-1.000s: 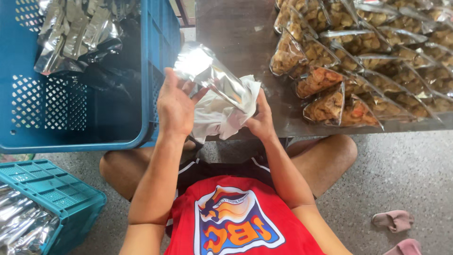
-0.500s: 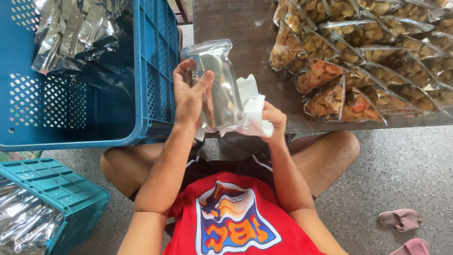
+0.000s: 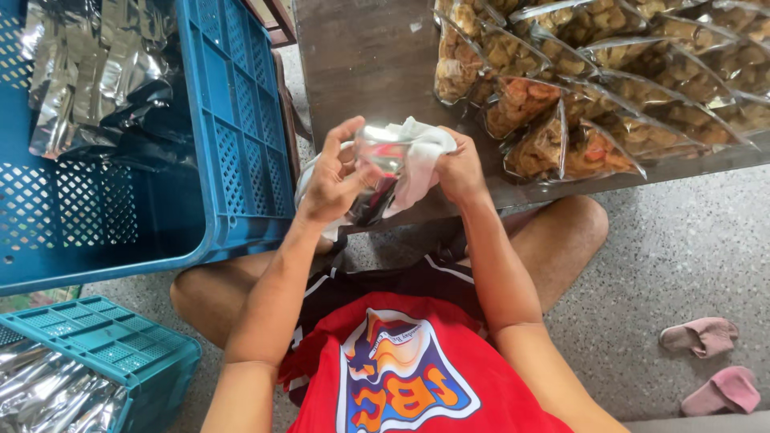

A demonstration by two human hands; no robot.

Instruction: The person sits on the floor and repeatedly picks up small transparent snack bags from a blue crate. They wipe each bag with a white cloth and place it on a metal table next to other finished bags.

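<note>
Knees folded on the speckled floor, the person sits with both hands raised at the near edge of the low dark table (image 3: 361, 56). The left hand (image 3: 333, 180) grips a silver foil pouch (image 3: 377, 160) by its side, fingers curled round it and thumb pressing the face. The right hand (image 3: 457, 168) clenches a white cloth (image 3: 417, 152) bunched against the pouch's other side. Wiping looks to be the step in hand; it goes best, I judge, with the left hand holding the pouch firm and flat while the cloth passes over each face in turn, seams included. Left of the hands stands a blue crate (image 3: 241, 120) holding more silver pouches (image 3: 88, 72). Beyond, rows of clear snack bags (image 3: 593, 72) cover the table's far part.
</note>
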